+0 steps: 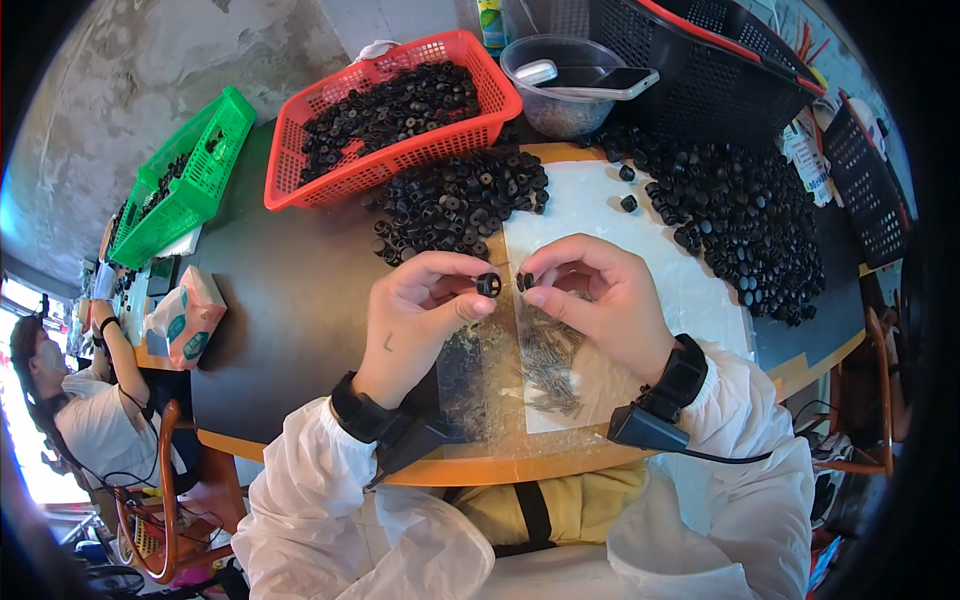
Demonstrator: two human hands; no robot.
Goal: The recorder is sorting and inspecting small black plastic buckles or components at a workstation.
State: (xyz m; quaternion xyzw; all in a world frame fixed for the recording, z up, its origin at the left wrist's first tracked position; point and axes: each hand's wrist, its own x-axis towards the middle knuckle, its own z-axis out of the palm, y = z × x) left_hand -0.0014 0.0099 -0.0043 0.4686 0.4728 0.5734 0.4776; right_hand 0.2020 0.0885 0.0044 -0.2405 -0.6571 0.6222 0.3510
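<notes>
Counter (300,300): carries all items listed.
Near edge, centre: clear plastic sheet (650,290) lying flat; heap of small metal pins (545,365) on it.
Above the sheet: left hand (420,315) and right hand (600,300), close together; a small round part (489,285) between the left fingertips, another small part (524,281) at the right fingertips.
Behind the hands: loose pile of round parts (455,205).
Far right: larger pile of round parts (745,215).
Behind the centre pile: basket (300,170) holding more parts.
Far left: second basket (215,150).
Behind centre-right: bowl (560,100), phone (610,82) across its rim.
Left edge: tissue pack (185,320).
</notes>
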